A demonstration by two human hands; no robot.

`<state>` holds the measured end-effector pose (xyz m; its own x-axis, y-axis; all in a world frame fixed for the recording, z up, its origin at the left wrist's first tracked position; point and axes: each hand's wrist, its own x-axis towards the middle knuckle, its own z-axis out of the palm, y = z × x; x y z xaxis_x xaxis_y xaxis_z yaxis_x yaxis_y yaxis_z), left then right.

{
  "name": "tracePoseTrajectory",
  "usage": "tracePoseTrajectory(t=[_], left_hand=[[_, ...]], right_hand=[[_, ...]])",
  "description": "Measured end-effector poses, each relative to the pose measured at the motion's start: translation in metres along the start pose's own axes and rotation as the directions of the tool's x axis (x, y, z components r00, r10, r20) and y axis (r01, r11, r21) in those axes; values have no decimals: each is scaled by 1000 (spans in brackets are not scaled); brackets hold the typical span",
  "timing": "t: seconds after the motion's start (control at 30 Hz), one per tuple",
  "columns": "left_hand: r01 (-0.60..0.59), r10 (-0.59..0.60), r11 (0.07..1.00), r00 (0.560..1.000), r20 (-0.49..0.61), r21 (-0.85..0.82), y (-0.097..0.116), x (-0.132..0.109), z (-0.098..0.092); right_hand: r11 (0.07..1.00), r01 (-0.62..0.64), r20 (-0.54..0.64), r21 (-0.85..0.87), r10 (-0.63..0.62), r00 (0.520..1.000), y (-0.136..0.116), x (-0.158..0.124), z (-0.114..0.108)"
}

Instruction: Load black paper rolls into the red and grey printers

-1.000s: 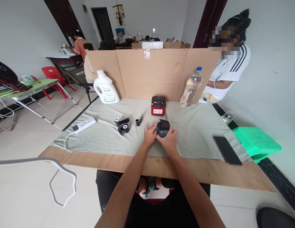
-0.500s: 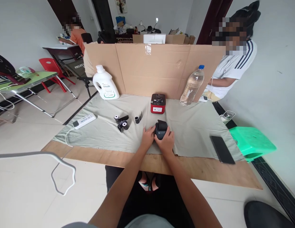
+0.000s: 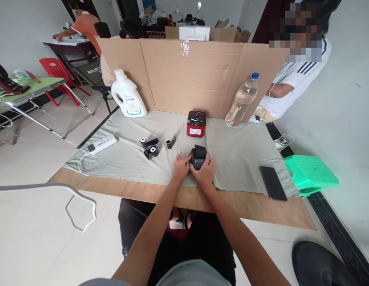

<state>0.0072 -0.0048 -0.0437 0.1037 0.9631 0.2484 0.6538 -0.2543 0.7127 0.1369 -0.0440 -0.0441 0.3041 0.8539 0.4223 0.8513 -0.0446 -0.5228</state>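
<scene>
On the cloth-covered table, a small dark label printer stands upright, a wide black paper strip rising from its top. My right hand wraps its right side and front, fingers closed on it. At its left edge, the bent fingertips of my left hand press against the casing; what lies under them is hidden. Left of my hands are one black paper roll with a loose end and a cluster of black rolls with white cores. Behind the printer sits a red-and-black boxy device with a white label.
A cardboard screen borders the far edge, with a white jug and a tilted clear bottle before it. A power strip lies left, a phone right. A person sits beyond the right side.
The view has shifted slightly, moving the table scene up and left. My left fingertips sit a little lower and more off to the printer's left edge. My right hand keeps its hold.
</scene>
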Motion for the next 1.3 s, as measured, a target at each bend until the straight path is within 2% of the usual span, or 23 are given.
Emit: tracePoseTrajectory(t=[0.37, 0.67, 0.83, 0.93, 1.13, 1.3], left_hand=[[-6, 8, 999, 999, 44, -32, -5, 2, 0], [9, -8, 999, 1000, 16, -53, -4, 4, 3], [-2, 2, 999, 1000, 5, -41, -5, 9, 3], [-14, 14, 999, 1000, 16, -35, -7, 11, 4], [-21, 18, 995, 999, 27, 100, -8, 9, 1], [-98, 77, 960, 993, 87, 263, -1, 5, -6]], right_hand=[[1000, -26, -27, -10, 26, 999, -2, 0, 1], [1000, 7, -26, 13, -6, 1000, -1, 1, 1], [989, 77, -6, 124, -77, 997, 5, 2, 4], [972, 70, 33, 225, -79, 996, 9, 2, 3], [947, -30, 96, 320, 0, 995, 8, 2, -2], [942, -79, 138, 327, 35, 990, 4, 6, -9]])
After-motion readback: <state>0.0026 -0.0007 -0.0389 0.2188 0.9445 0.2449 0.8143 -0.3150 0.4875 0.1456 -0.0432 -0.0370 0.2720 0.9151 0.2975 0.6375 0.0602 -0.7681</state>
